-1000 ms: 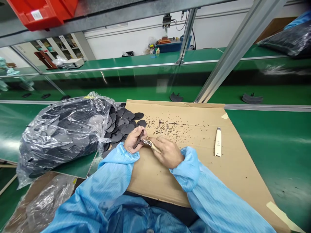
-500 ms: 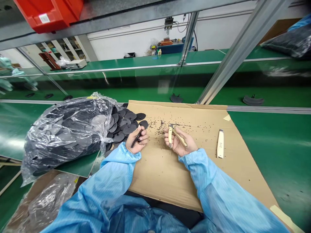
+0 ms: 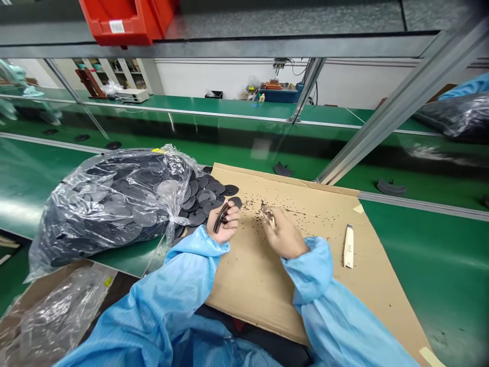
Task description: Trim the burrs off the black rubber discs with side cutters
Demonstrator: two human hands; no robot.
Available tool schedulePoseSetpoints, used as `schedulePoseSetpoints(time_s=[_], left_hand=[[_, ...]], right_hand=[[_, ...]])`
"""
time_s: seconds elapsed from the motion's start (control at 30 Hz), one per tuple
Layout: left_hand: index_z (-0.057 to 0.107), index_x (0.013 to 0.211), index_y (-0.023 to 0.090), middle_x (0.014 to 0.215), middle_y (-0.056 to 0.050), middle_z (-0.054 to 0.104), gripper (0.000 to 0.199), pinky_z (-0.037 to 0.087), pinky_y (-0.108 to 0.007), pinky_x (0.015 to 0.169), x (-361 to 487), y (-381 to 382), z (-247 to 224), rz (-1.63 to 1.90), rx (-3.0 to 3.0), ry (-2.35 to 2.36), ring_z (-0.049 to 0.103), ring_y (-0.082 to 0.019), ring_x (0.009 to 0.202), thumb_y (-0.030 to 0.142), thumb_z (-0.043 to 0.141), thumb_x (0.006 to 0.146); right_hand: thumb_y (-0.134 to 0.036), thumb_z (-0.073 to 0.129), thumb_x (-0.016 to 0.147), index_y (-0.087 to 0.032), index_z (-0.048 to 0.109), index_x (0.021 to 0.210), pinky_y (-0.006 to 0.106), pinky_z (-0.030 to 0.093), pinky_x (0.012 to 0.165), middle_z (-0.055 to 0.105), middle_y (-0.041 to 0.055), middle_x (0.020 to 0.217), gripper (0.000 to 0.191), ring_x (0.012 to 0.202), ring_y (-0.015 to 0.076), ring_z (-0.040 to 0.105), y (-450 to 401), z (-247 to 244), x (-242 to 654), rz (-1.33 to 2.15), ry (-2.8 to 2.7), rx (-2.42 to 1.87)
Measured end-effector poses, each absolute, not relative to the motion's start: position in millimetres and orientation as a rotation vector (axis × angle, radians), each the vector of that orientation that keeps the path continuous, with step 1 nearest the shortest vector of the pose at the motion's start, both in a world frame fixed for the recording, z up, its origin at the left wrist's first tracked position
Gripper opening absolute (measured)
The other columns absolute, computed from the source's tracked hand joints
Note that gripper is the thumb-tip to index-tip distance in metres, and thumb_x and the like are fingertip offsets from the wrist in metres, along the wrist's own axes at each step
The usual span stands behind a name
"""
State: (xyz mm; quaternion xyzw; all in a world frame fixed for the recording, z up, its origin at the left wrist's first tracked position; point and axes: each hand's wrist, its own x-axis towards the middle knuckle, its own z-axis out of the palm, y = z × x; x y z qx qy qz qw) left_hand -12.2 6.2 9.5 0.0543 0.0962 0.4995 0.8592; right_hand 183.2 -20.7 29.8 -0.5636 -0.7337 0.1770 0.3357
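My left hand [image 3: 225, 224] is closed around a curved black plastic part [image 3: 220, 219], held tilted above the cardboard beside the pile of discs. A little to the right, my right hand [image 3: 283, 232] is wrapped, back upward, around a pair of cutting nippers with cream handles [image 3: 272, 221]. Its fingers and palm hide most of the tool. A gap separates the two hands. Between and beyond them, many tiny black scraps [image 3: 263, 204] are scattered over the cardboard sheet [image 3: 260, 285]. Black oval discs [image 3: 208, 195] lie heaped at the left, spilling toward my left hand.
A clear plastic bag full of black discs [image 3: 114, 204] bulges at the left. A cream-coloured blade-like strip [image 3: 348, 245] lies on the cardboard at right. Metal posts [image 3: 382, 122] and an overhead shelf with a red bin [image 3: 126, 20] frame the bench. Curved black parts [image 3: 391, 187] sit behind.
My right hand has turned from palm up, with the nippers lying spread in it, to palm down around them. My left hand still holds the black part. The whole view has shifted and tilted.
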Motion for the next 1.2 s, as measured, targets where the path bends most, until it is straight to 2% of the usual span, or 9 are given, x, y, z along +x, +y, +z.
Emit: schedulePoseSetpoints(time_s=[0.13, 0.27, 0.5, 0.7, 0.97, 1.2], left_hand=[[0.050, 0.081, 0.013, 0.066, 0.001, 0.032, 0.023, 0.025, -0.008, 0.034, -14, 10, 7, 1.104, 0.109, 0.157, 0.035, -0.004, 0.049, 0.025, 0.037, 0.096], [0.049, 0.078, 0.013, 0.064, 0.002, 0.031, 0.025, 0.022, -0.009, 0.032, -11, 12, 11, 1.094, 0.164, 0.217, 0.034, -0.004, 0.047, 0.026, 0.038, 0.096], [0.047, 0.077, 0.014, 0.062, 0.004, 0.034, 0.017, 0.021, -0.011, 0.030, -8, 11, 18, 1.098, 0.197, 0.296, 0.035, -0.004, 0.045, 0.025, 0.052, 0.090], [0.045, 0.075, 0.015, 0.061, 0.005, 0.034, 0.021, 0.019, -0.013, 0.030, -7, 11, 17, 1.105, 0.234, 0.300, 0.036, -0.004, 0.044, 0.024, 0.061, 0.084], [0.044, 0.075, 0.016, 0.061, 0.005, 0.032, 0.022, 0.018, -0.013, 0.029, -6, 10, 20, 1.111, 0.242, 0.363, 0.035, -0.003, 0.043, 0.025, 0.062, 0.084], [0.043, 0.073, 0.016, 0.059, 0.005, 0.032, 0.024, 0.020, -0.014, 0.031, -3, 9, 24, 1.152, 0.256, 0.461, 0.033, -0.004, 0.042, 0.027, 0.061, 0.084]], right_hand=[[-0.022, 0.047, 0.085, -0.018, 0.059, 0.104, 0.032, 0.035, 0.070, 0.053, 0.0089, 0.093, 0.023, 0.080, 0.0214, 0.050, -39, 52, 148, 0.018, -2.307, -1.634], [-0.021, 0.051, 0.084, -0.021, 0.060, 0.106, 0.031, 0.029, 0.069, 0.054, 0.0077, 0.091, 0.024, 0.081, 0.0216, 0.049, -44, 66, 132, -0.186, -2.457, -1.650], [-0.019, 0.051, 0.084, -0.022, 0.060, 0.105, 0.031, 0.025, 0.066, 0.054, 0.0058, 0.086, 0.023, 0.076, 0.0194, 0.047, -43, 65, 135, -0.246, -2.513, -1.619], [-0.019, 0.050, 0.086, -0.023, 0.061, 0.105, 0.031, 0.024, 0.066, 0.055, 0.0055, 0.084, 0.022, 0.074, 0.0188, 0.047, -46, 66, 134, -0.276, -2.499, -1.623], [-0.017, 0.050, 0.086, -0.024, 0.063, 0.099, 0.031, 0.023, 0.064, 0.055, 0.0051, 0.080, 0.019, 0.073, 0.0186, 0.047, -50, 66, 131, -0.388, -2.459, -1.633], [-0.016, 0.049, 0.087, -0.025, 0.062, 0.102, 0.031, 0.024, 0.060, 0.058, 0.0060, 0.081, 0.021, 0.073, 0.0186, 0.050, -52, 66, 129, -0.335, -2.458, -1.722]])
